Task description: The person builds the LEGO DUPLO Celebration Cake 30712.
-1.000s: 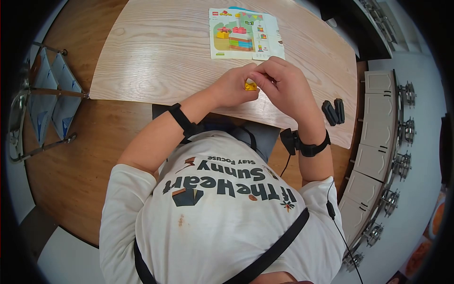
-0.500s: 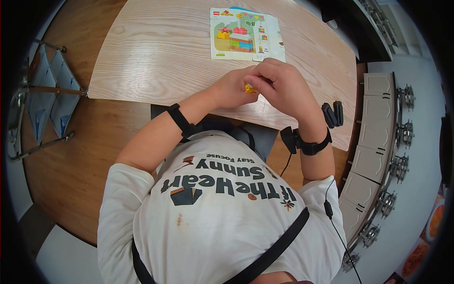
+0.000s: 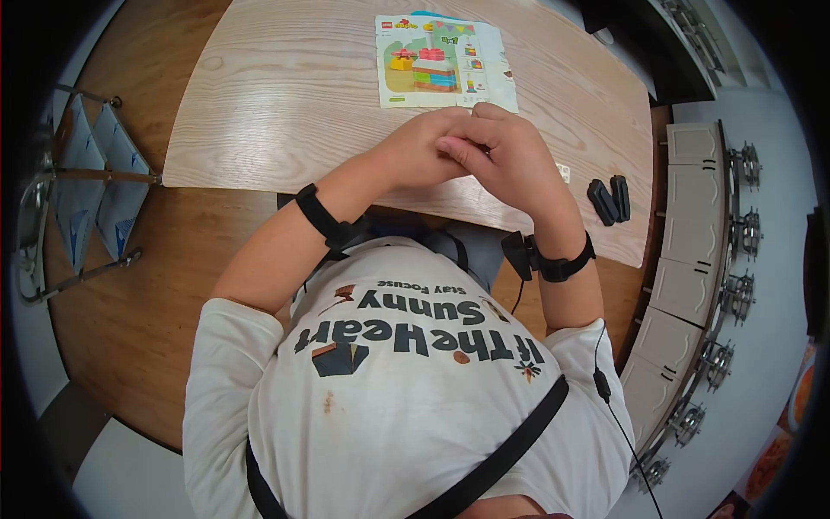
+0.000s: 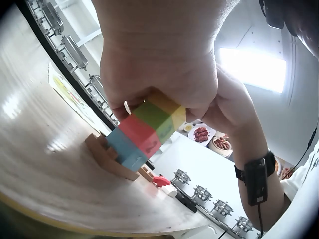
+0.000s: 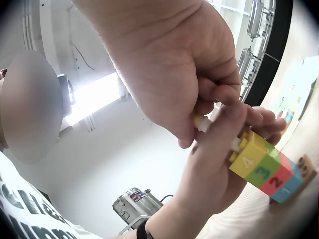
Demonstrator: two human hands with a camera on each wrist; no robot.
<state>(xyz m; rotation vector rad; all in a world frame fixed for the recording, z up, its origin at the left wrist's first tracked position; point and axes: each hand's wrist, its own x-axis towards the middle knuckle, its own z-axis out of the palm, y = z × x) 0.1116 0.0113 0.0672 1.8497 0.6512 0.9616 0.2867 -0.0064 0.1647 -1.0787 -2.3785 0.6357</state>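
In the head view the hands meet over the table's near edge and hide what they hold. My left hand [image 3: 424, 149] [image 4: 157, 64] curls around the top of an upright brick stack: yellow brick [image 5: 248, 157] numbered 4, green brick [image 5: 264, 172], red brick [image 5: 277, 180], blue brick [image 5: 289, 189], on a brown base [image 4: 109, 162]. My right hand [image 3: 519, 164] [image 5: 174, 64] pinches a white piece [image 5: 204, 124] with a yellow end. Left fingers cross in front of it. A white part [image 5: 236, 144] shows beside the yellow brick's studs; whether both are one piece I cannot tell.
A picture booklet [image 3: 445, 65] lies beyond the hands. Right of them are a small white piece [image 3: 564, 173] and two black objects [image 3: 609, 201]. A red piece [image 4: 161, 180] lies behind the stack in the left wrist view.
The right hand has shifted slightly left over the left hand, and the yellow brick seen between them is now covered. A small white piece has come into sight right of the right wrist.
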